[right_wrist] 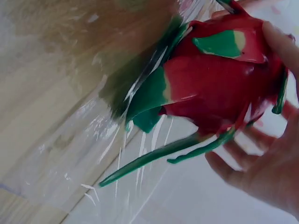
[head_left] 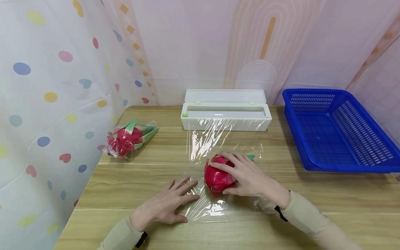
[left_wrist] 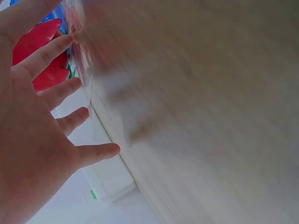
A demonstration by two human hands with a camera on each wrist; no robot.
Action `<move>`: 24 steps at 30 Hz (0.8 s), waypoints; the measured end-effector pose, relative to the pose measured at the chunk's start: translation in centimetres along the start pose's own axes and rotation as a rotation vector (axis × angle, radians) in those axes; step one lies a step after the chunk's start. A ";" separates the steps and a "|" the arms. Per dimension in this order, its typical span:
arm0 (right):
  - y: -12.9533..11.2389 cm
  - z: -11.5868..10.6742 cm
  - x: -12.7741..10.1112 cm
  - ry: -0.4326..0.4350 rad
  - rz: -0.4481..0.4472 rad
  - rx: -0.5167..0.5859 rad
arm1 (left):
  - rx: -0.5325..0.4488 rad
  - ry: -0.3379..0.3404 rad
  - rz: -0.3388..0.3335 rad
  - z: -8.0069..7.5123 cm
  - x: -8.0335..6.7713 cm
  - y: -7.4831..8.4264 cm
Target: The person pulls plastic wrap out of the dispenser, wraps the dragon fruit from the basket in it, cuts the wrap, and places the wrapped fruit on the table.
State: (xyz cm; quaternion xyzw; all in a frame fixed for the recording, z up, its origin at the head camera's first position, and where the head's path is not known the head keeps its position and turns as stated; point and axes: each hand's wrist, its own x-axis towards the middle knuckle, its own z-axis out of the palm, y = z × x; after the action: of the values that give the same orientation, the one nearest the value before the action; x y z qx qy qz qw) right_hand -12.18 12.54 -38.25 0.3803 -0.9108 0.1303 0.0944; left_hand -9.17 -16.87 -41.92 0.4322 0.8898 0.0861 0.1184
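Note:
A red dragon fruit (head_left: 217, 180) with green scales lies on a sheet of clear cling film (head_left: 206, 142) drawn out over the wooden table. My right hand (head_left: 247, 177) curls over the fruit's right side and grips it. In the right wrist view the dragon fruit (right_wrist: 210, 88) fills the frame, with my right hand's fingers (right_wrist: 266, 168) around it and the cling film (right_wrist: 70, 154) beneath. My left hand (head_left: 168, 205) lies flat with spread fingers on the film's left edge, just left of the fruit. The left wrist view shows that left hand (left_wrist: 32, 140) spread wide, with the dragon fruit (left_wrist: 39, 51) behind it.
A white cling film dispenser (head_left: 225, 110) stands open at the back middle, with the film running out of it. A second dragon fruit wrapped in film (head_left: 129, 139) lies at the left. A blue slotted basket (head_left: 340, 130) sits at the right. Curtains enclose the table.

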 end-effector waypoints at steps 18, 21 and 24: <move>0.9 0.7 0.6 -0.048 0.058 0.091 | 0.008 0.019 0.008 0.1 0.1 0.0; 1.1 0.7 0.7 -0.051 0.074 0.114 | 0.002 0.030 0.009 0.1 0.0 0.0; 1.3 0.8 0.7 -0.048 0.077 0.121 | 0.003 0.040 0.013 0.1 0.0 0.0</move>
State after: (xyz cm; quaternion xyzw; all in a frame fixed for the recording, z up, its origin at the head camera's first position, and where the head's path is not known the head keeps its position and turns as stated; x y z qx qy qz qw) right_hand -13.64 12.72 -39.04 0.3528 -0.9172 0.1796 0.0442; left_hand -9.15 -16.86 -41.97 0.4363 0.8893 0.0942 0.0992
